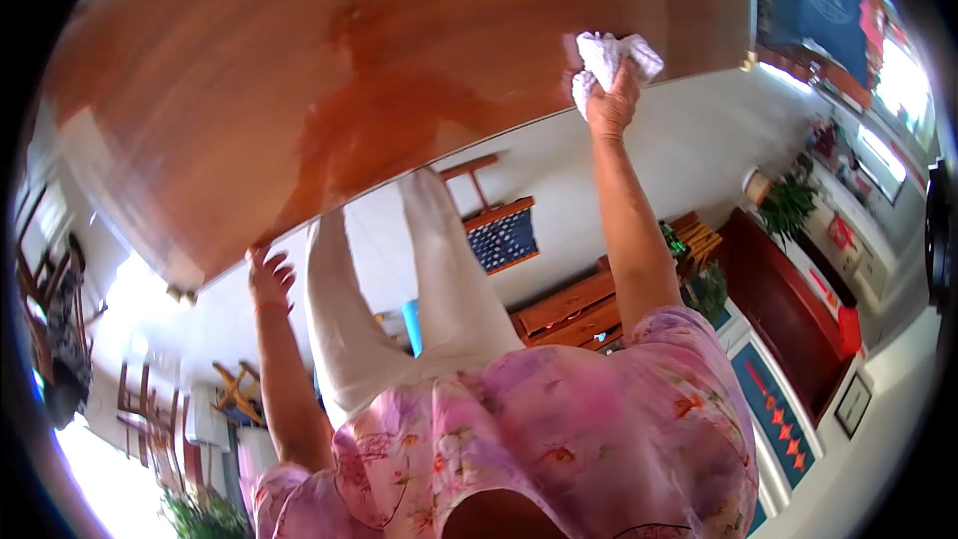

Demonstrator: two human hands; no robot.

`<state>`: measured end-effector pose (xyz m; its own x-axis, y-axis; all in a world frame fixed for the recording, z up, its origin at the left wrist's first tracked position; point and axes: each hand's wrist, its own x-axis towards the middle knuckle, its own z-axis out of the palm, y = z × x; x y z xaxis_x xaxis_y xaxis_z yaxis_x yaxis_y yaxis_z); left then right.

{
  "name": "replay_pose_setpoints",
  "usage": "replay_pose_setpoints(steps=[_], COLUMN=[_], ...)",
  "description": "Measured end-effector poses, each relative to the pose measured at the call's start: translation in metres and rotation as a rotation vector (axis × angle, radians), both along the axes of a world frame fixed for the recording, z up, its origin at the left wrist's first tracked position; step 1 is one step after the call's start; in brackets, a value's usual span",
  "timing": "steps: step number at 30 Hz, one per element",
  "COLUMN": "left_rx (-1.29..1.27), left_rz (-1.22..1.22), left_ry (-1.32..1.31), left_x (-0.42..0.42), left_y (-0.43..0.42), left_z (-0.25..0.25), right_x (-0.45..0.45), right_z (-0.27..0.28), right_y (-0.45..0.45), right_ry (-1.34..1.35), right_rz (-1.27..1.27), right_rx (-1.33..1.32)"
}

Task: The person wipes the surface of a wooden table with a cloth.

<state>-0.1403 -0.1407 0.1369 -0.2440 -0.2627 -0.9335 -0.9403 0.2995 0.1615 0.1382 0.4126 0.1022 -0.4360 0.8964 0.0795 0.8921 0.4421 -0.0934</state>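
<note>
My right hand [613, 105] is closed around a crumpled white cloth [607, 58] and presses it to the glossy brown table [479, 30], close to the near edge toward the right corner. My left hand [270, 281] is by the table's near edge at the left, its fingers loosely bent and apart, with nothing held in them. Whether its fingertips touch the edge I cannot tell. The tabletop mirrors a blurred reflection of my body.
Behind my legs stands a small stool with a dark patterned seat [502, 238]. A wooden cabinet [569, 307] and a dark red bench [778, 309] are at the right. Wooden chairs [150, 409] stand at the lower left. Potted plants [788, 205] line the sides.
</note>
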Motion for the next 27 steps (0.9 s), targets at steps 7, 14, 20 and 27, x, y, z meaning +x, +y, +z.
replay_pose_setpoints(steps=[7,14,20,27], left_rx=[0.09,0.241,0.028,-0.252], left_rz=[-0.019,0.047,0.227,0.268], left_ry=[0.021,0.1,0.252,0.575], left_x=[-0.002,-0.001,0.005,-0.043], left_y=[-0.002,-0.036,-0.12,-0.187], left_z=[0.003,0.01,0.01,-0.012], right_x=[-0.099,-0.173,-0.237,-0.303], right_z=[0.026,0.037,0.046,0.035], right_y=[-0.147,-0.286,-0.393,-0.493], right_ry=[-0.023,-0.057,-0.125,0.177], right_rz=[0.139,0.338,0.614,1.049], right_rx=[-0.024,-0.095,-0.184,-0.256])
